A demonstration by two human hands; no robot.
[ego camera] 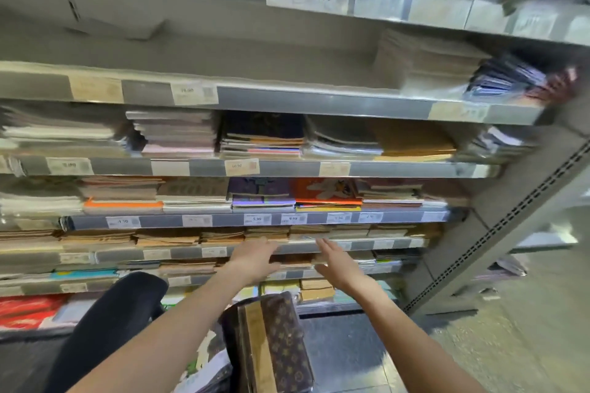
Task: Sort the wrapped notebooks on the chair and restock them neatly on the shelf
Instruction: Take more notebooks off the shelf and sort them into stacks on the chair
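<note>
Both my arms reach forward toward the lower shelves. My left hand has its fingers apart, palm down, in front of a shelf rail with brown kraft notebooks behind it. My right hand is flat with fingers stretched, just right of the left, over a brown stack one shelf lower. Neither hand holds anything that I can see. Below my arms, a pile of wrapped notebooks, brown with a monogram pattern, rests on the black chair.
The metal shelving has several tiers packed with stacked notebooks and price tags; an orange stack sits mid-height. A perforated grey upright ends the shelf at right, with bare floor beyond. Red packaging lies low left.
</note>
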